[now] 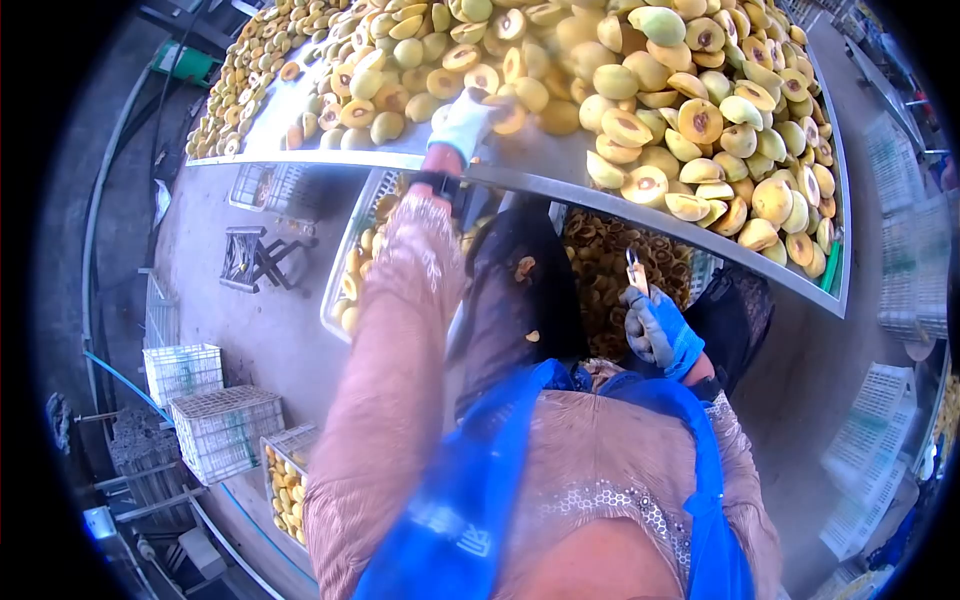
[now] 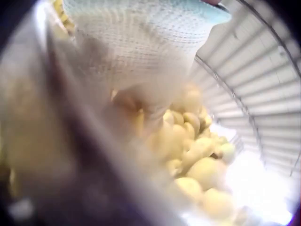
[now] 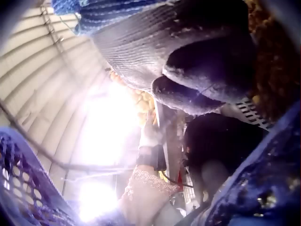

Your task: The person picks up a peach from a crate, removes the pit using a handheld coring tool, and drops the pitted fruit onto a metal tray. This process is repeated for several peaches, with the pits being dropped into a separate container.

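Observation:
In the head view my left hand (image 1: 462, 125), in a white glove, reaches over the near edge of a metal table (image 1: 400, 160). Its fingers are blurred beside a halved yellow fruit (image 1: 508, 116), which looks like a peach; I cannot tell whether they grip it. The left wrist view shows the white glove (image 2: 136, 42) close to more yellow fruit (image 2: 207, 172). Low over my lap, my right hand (image 1: 660, 332), in a blue and grey glove, grips a small wooden-handled tool (image 1: 638, 272) with a metal tip pointing up. Curled grey glove fingers (image 3: 202, 70) fill the right wrist view, hiding the tool.
Heaped fruit halves (image 1: 700, 120) cover much of the table, mostly cut side up at right. Beneath its edge stand a white crate of fruit (image 1: 345, 290) and a container of brown pieces (image 1: 600, 250). A folding stool (image 1: 255, 258) and white crates (image 1: 228, 430) stand left.

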A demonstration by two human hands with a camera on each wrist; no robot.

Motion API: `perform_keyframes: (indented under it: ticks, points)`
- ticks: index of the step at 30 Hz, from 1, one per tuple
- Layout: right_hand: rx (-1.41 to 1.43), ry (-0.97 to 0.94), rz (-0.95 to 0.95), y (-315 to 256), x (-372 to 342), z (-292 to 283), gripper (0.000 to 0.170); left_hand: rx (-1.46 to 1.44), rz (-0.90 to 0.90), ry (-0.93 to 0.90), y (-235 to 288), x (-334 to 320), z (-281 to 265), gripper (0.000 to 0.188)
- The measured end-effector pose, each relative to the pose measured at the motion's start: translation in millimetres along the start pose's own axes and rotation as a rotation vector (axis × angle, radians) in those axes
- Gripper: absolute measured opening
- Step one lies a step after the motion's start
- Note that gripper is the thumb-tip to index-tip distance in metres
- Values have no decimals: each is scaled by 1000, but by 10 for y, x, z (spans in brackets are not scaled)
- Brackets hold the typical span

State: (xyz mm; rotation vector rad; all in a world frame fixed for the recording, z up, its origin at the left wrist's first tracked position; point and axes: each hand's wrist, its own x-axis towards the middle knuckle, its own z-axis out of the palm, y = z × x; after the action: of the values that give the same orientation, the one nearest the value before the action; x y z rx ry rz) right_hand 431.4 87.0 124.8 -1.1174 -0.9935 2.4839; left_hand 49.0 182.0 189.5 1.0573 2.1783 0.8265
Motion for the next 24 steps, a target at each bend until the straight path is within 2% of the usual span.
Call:
perform_keyframes:
  ticks: [3, 4, 5, 7, 8, 11, 12, 14, 15, 17, 18, 21, 22, 24]
  points:
    - [-106, 24, -22, -314, -89, 297, 27, -677, 87, -32, -265, -7, 90, 45]
    - [-117, 18, -39, -392, -99, 366, 29, -615, 314, 5, -403, -10, 143, 45]
    - [-103, -31, -55, -451, -87, 410, 29, -556, 538, 54, -324, -189, 130, 45]
    - [-66, -118, -89, -542, -79, 483, 30, -1109, 250, -94, 39, -684, 254, 47]
    - [-112, -89, -110, -611, -124, 584, 30, -1279, 176, -116, 114, -817, 319, 44]
    - [-249, -86, -172, -734, -181, 739, 30, -1218, 287, -186, 216, -1141, 446, 42]
    - [-154, -105, -113, -742, -153, 743, 29, -1117, 386, -98, 123, -1123, 588, 39]
    - [-51, -113, -42, -745, -133, 760, 25, -1022, 401, 7, 180, -1262, 698, 41]
    - [-44, -102, -29, -740, -146, 784, 23, -1012, 397, 48, 235, -1352, 728, 41]
    - [-204, -26, -89, -801, -233, 923, 14, -991, 388, 132, 363, -1544, 779, 43]
    - [-207, -43, -135, -821, -270, 957, 12, -1073, 325, 111, 359, -1553, 834, 41]
    - [-193, -53, -135, -800, -233, 982, 15, -1125, 263, 105, 355, -1670, 890, 35]
    - [-253, 20, -113, -790, -224, 1005, 22, -1097, 239, 129, 386, -1697, 888, 33]
    - [-361, 38, -203, -683, -139, 966, 27, -1024, 163, 187, 469, -1744, 891, 31]
